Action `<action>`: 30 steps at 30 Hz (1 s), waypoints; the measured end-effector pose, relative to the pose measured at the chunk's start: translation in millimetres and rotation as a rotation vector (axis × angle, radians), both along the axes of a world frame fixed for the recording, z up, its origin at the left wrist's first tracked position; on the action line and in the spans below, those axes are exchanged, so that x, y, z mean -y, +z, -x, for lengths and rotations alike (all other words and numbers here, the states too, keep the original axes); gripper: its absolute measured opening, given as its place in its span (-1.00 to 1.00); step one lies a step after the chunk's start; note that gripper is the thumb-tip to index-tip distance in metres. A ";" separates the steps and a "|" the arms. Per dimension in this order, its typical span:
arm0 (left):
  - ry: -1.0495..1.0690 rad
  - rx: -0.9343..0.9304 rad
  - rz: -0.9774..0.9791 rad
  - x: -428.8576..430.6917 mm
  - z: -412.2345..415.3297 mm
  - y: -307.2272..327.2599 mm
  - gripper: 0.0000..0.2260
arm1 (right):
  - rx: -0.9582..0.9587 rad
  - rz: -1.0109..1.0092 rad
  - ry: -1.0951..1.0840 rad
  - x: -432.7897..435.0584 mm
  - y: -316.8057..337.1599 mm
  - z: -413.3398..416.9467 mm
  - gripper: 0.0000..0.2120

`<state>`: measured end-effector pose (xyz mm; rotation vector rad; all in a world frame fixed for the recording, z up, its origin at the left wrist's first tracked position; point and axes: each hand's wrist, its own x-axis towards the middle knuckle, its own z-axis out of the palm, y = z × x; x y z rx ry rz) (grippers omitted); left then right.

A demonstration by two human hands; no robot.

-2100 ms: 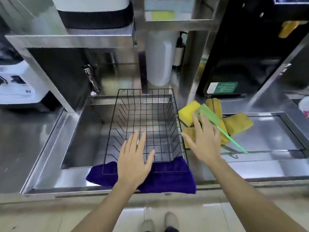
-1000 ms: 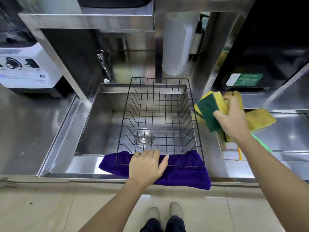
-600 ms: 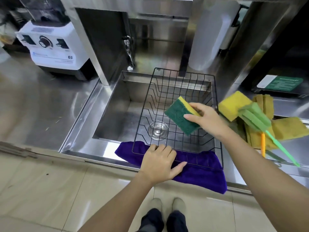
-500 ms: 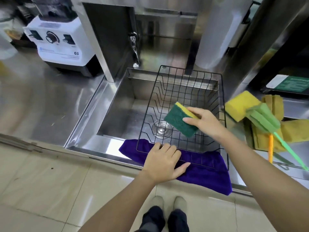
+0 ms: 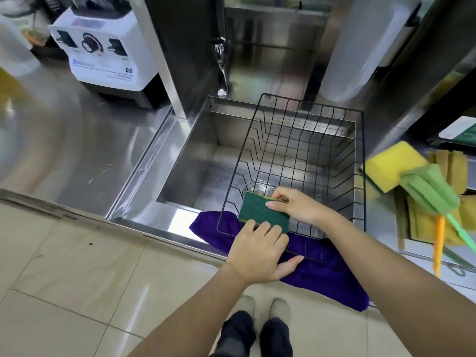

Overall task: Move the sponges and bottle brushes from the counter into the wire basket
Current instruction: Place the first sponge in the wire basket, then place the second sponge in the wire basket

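Scouring sponge (image 5: 262,213): right hand (image 5: 296,206) pinching it at wire basket (image 5: 304,130) rim, left hand (image 5: 257,251) gripping rim; hard scrubbing risking basket skidding off purple cloth (image 5: 322,266).

I see the right hand (image 5: 296,207) pinching the green sponge (image 5: 260,212) just inside the wire basket's (image 5: 304,140) near rim. The left hand (image 5: 257,251) grips that rim, thumb on the purple cloth (image 5: 332,271) under the basket.
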<state>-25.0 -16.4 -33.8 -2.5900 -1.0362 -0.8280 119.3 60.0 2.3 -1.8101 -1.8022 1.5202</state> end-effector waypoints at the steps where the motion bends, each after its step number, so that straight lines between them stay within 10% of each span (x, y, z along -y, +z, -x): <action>1: 0.001 -0.003 0.001 -0.3 0.1 -0.3 -0.58 | 0.048 -0.034 0.021 0.0 -3.0 -0.1 -0.83; 21: -0.018 -0.085 0.040 8.7 -25.8 4.4 -0.51 | 0.579 -0.641 -0.403 1.3 62.1 -98.1 -0.67; 30: -0.011 -0.045 0.019 8.2 -29.3 1.1 -0.52 | 1.115 -0.257 0.083 -1.5 64.4 -155.1 -0.24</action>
